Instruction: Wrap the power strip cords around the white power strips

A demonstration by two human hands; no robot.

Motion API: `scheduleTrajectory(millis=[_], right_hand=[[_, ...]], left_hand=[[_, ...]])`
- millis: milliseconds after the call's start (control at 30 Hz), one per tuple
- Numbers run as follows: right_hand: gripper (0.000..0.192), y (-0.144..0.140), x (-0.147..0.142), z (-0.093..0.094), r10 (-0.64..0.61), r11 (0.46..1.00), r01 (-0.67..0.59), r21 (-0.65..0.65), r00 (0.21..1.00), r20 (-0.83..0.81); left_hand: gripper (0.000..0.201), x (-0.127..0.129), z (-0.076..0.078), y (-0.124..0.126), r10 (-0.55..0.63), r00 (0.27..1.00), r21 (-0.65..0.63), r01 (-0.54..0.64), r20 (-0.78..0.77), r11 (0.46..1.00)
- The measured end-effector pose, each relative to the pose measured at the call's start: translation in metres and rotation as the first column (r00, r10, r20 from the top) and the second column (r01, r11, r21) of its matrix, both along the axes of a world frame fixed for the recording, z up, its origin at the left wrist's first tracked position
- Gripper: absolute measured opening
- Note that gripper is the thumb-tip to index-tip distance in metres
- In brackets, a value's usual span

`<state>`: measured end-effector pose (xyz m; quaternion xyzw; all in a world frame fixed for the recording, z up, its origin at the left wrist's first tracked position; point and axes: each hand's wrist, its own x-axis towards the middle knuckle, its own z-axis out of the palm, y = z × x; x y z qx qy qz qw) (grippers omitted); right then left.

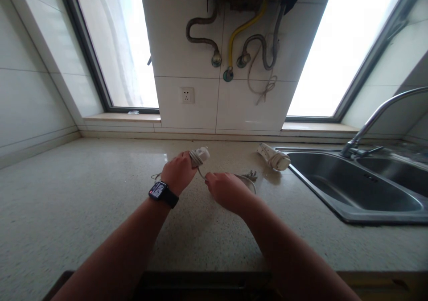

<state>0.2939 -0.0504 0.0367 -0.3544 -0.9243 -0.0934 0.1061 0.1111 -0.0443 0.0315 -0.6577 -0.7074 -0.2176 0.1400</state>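
Observation:
My left hand (180, 169), with a watch on its wrist, is closed around a white handheld appliance (203, 153); its exact kind is hidden by my fingers. Several turns of pale cord wrap its end. From there the power cord (201, 173) runs across to my right hand (227, 189), whose thumb and fingers pinch it. Beyond that hand the cord loops out over the counter, and a plug (252, 175) shows behind the knuckles. A second white appliance (274, 157), also wound with cord, lies to the right beside the sink.
A speckled stone countertop (83, 203) spans the view. On the right sits a steel double sink (344, 216) with a curved faucet (384, 107). A wall socket (187, 95) is behind my hands, below hoses and a yellow pipe (230, 47). Windows flank the tiled wall.

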Motion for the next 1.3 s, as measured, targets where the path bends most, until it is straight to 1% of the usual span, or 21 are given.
scheduleTrajectory(millis=[67, 167, 233, 367, 467, 533, 667, 767, 833, 900, 1000, 1067, 1200, 1300], right_hand=[[0.020, -0.001, 0.000, 0.002, 0.052, 0.996, -0.051, 0.075, 0.999, -0.012], [0.019, 0.000, 0.005, 0.009, 0.132, 0.976, -0.128, 0.174, 0.991, -0.010], [0.020, 0.001, 0.010, 0.014, 0.168, 0.956, -0.156, 0.249, 0.985, -0.029], [0.021, 0.004, 0.023, 0.022, 0.233, 0.904, -0.168, 0.393, 0.964, -0.125], [0.024, 0.008, 0.031, 0.023, 0.288, 0.875, -0.185, 0.448, 0.942, -0.173], [0.025, 0.012, 0.036, 0.023, 0.319, 0.872, -0.205, 0.445, 0.927, -0.198], [0.026, 0.019, 0.044, 0.022, 0.352, 0.890, -0.222, 0.397, 0.890, -0.291], [0.025, 0.022, 0.047, 0.022, 0.372, 0.905, -0.256, 0.339, 0.862, -0.344], [0.024, 0.023, 0.047, 0.022, 0.398, 0.910, -0.306, 0.280, 0.833, -0.384], [0.022, 0.024, 0.047, 0.022, 0.409, 0.912, -0.342, 0.225, 0.784, -0.466], [0.019, 0.026, 0.048, 0.023, 0.364, 0.923, -0.361, 0.137, 0.694, -0.621], [0.019, 0.028, 0.047, 0.023, 0.304, 0.926, -0.373, 0.052, 0.658, -0.689], [0.021, 0.033, 0.043, 0.019, 0.182, 0.918, -0.385, -0.096, 0.623, -0.760], [0.021, 0.039, 0.040, 0.013, 0.108, 0.900, -0.397, -0.179, 0.602, -0.791]], left_hand=[[0.028, -0.002, -0.001, 0.001, -0.028, 0.999, -0.058, 0.026, -0.046, 0.998], [0.023, -0.001, -0.003, 0.001, -0.111, 0.988, -0.123, 0.098, -0.104, 0.988], [0.023, 0.001, -0.003, -0.002, -0.145, 0.981, -0.130, 0.128, -0.132, 0.983], [0.023, 0.005, 0.000, -0.008, -0.188, 0.970, -0.114, 0.171, -0.156, 0.979], [0.018, 0.008, 0.001, -0.012, -0.285, 0.944, -0.141, 0.263, -0.168, 0.954], [0.015, 0.011, 0.001, -0.012, -0.385, 0.904, -0.155, 0.360, -0.186, 0.920], [0.016, 0.016, 0.004, -0.013, -0.554, 0.808, -0.114, 0.543, -0.200, 0.832], [0.018, 0.019, 0.011, -0.017, -0.677, 0.706, -0.109, 0.671, -0.207, 0.733], [0.019, 0.019, 0.014, -0.022, -0.739, 0.635, -0.125, 0.734, -0.223, 0.668], [0.022, 0.018, 0.017, -0.027, -0.766, 0.593, -0.121, 0.766, -0.248, 0.632], [0.028, 0.015, 0.018, -0.033, -0.770, 0.565, -0.079, 0.789, -0.297, 0.610], [0.028, 0.013, 0.018, -0.035, -0.763, 0.564, -0.035, 0.797, -0.316, 0.603], [0.024, 0.012, 0.017, -0.034, -0.740, 0.606, 0.071, 0.785, -0.292, 0.615], [0.026, 0.011, 0.013, -0.031, -0.735, 0.629, 0.130, 0.775, -0.254, 0.618]])
